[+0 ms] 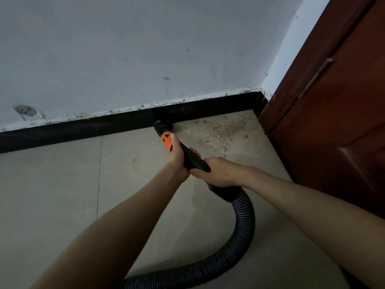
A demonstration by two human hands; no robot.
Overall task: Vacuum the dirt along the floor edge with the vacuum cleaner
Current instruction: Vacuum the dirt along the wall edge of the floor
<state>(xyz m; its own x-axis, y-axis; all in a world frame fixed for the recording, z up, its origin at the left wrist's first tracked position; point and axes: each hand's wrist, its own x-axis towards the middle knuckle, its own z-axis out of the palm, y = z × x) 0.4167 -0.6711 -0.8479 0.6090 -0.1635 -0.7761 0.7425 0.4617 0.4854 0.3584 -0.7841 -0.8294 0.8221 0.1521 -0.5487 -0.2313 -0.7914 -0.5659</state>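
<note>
Both arms reach forward. The left hand [177,157] and right hand [216,171] each wrap around the black tube [192,158], nozzle [163,126] touching the baseboard [104,127] beside dirt [216,130].

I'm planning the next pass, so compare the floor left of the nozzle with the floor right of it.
The floor left of the nozzle looks bare and even in tone, with a thin tile joint running through it; the floor right of the nozzle is scattered with brownish dirt. The left stretch runs on along the black skirting; the right stretch ends in the corner at the wooden door. Both are the same pale tile and meet that skirting.
</note>
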